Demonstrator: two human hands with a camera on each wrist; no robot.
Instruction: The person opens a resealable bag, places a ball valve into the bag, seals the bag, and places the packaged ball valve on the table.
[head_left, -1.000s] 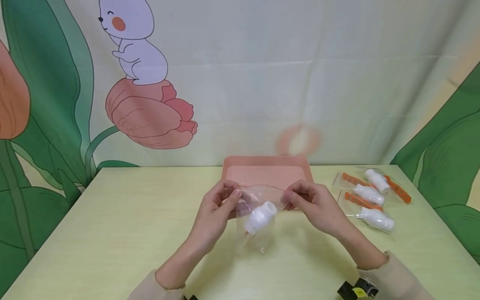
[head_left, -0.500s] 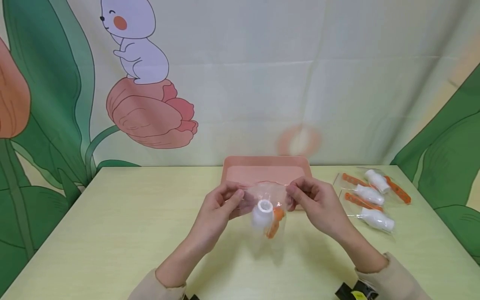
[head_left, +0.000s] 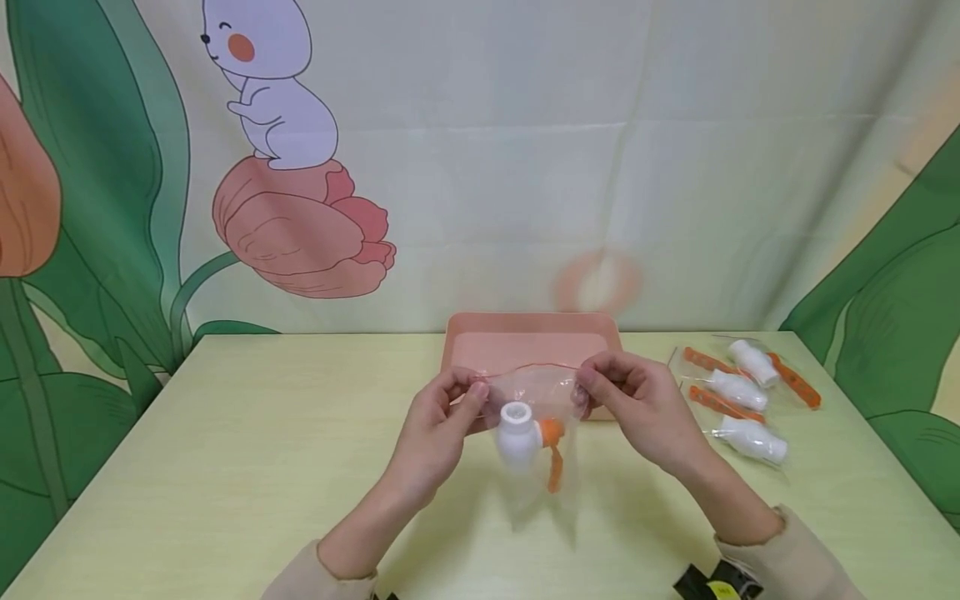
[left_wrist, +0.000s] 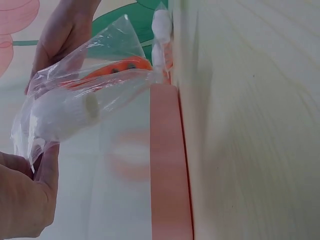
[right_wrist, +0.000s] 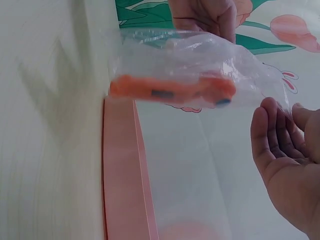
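Observation:
A clear plastic bag (head_left: pixel 538 385) hangs above the table between the two hands. My left hand (head_left: pixel 429 429) pinches its top left corner between thumb and fingers, and my right hand (head_left: pixel 637 408) pinches the top right corner. The bag's top edge is stretched between them. Inside stands a white bottle-shaped piece (head_left: pixel 517 442), its round neck facing up. An orange strip (head_left: pixel 555 468) hangs beside it. In the right wrist view this orange strip (right_wrist: pixel 160 90) shows dark marks, and the bag hides much of the white piece behind it.
Behind the hands, a pink tray (head_left: pixel 532 323) lies at the table's back edge. At the right of the table (head_left: pixel 225 467) lie several similar bags, each with a white piece (head_left: pixel 752 439) and an orange strip (head_left: pixel 723 404). A printed curtain (head_left: pixel 480 167) hangs behind.
The bag has been pulled wider and higher. Its white piece has gone from tilted to upright and shifted slightly left, and the orange strip has come into view on its right.

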